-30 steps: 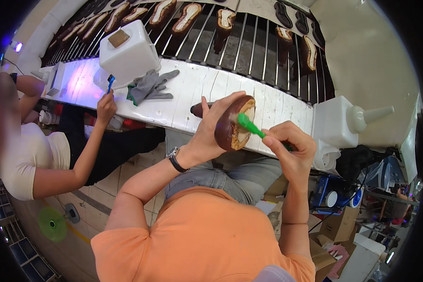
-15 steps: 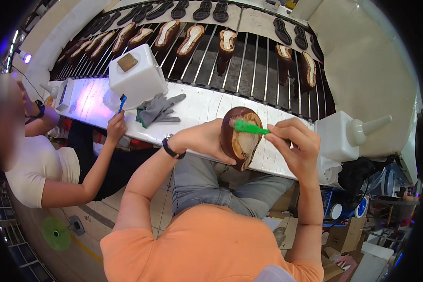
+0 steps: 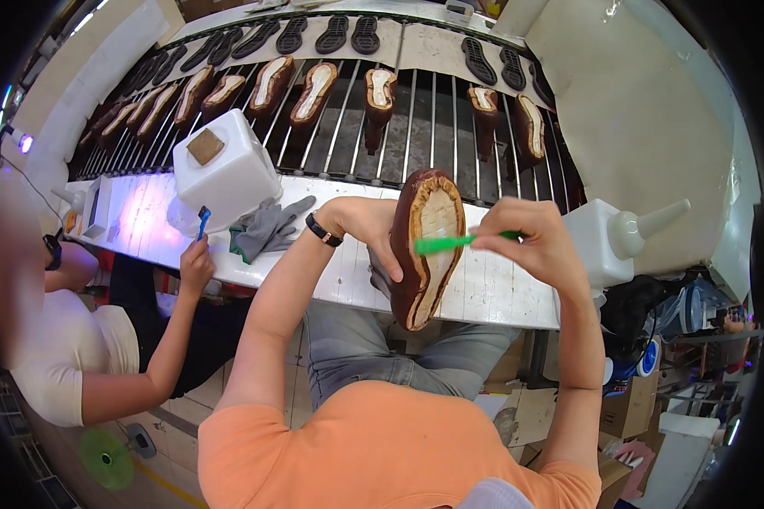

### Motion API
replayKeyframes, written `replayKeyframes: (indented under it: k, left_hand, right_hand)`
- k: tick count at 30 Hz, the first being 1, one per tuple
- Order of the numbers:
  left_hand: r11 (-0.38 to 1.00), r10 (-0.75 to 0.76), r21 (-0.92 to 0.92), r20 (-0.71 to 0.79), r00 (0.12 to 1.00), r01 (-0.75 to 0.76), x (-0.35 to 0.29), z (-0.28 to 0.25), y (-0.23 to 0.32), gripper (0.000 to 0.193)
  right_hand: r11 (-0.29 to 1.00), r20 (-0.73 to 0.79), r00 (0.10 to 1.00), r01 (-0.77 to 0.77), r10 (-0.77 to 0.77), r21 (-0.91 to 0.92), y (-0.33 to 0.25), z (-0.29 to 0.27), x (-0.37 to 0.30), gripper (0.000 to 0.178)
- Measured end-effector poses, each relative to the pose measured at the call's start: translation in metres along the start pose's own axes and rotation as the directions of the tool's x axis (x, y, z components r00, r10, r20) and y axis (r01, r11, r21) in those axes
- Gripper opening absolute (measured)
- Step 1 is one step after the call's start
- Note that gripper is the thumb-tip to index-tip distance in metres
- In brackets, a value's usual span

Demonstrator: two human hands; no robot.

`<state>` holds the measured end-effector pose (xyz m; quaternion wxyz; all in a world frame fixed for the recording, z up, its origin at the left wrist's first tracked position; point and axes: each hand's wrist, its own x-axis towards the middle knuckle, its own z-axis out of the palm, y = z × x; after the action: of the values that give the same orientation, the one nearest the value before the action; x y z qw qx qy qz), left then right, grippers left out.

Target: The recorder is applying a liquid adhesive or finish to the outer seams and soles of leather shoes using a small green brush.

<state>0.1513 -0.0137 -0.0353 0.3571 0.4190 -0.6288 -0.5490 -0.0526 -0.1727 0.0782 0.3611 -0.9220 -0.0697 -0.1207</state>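
A brown shoe upper (image 3: 409,212), its pale underside turned toward me, is tilted up over the near edge of the workbench. My left hand (image 3: 372,231) grips it from the left side, thumb lying along the brown leather. Between the pinched fingers of my right hand (image 3: 530,242) is a green brush (image 3: 437,245). Its head lies across the middle of the underside, near the left rim; the bristles are hard to make out. The fingers of my left hand behind the shoe upper are hidden.
A conveyor of metal rollers (image 3: 437,127) carries several similar uppers, with black soles (image 3: 332,34) behind. On the bench stand a white container (image 3: 229,165) and grey gloves (image 3: 272,229). A white spouted bottle (image 3: 598,242) is at right. At left, a co-worker's hand (image 3: 197,267) holds a blue brush (image 3: 204,222).
The shoe upper has been tipped so more of its underside faces me. The brush has moved from its upper end down to the middle. The view has shifted slightly.
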Motion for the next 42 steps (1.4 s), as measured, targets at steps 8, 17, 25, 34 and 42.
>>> replayKeyframes:
  k: [8,17,25,34,42]
  left_hand:
    - [0.996,0.061,-0.057,-0.042,0.997,-0.064,0.007,0.000,0.009,0.070]
    - [0.968,-0.099,-0.231,-0.717,0.690,-0.100,-0.057,0.042,-0.077,0.088]
    - [0.765,-0.218,-0.468,-0.835,0.504,-0.443,-0.005,0.065,-0.087,0.063]
    - [0.383,-0.290,-0.808,-0.565,0.772,-0.447,0.015,0.123,-0.023,0.071]
    - [0.474,-0.184,-0.749,-0.599,0.779,-0.464,0.011,0.128,-0.044,0.064]
  right_hand:
    - [0.969,-0.034,0.999,-0.002,-0.007,-0.246,-0.004,0.000,-0.001,0.013]
    - [0.642,-0.550,0.540,-0.767,0.637,-0.009,0.023,-0.022,-0.179,0.020]
    - [0.156,-0.763,0.026,-0.983,0.646,0.099,0.056,-0.002,-0.289,0.019]
    - [0.138,-0.735,0.168,-0.985,0.657,-0.102,0.090,-0.008,-0.291,0.017]
    - [0.408,-0.603,-0.025,-0.715,0.797,0.568,0.111,0.010,-0.336,0.019]
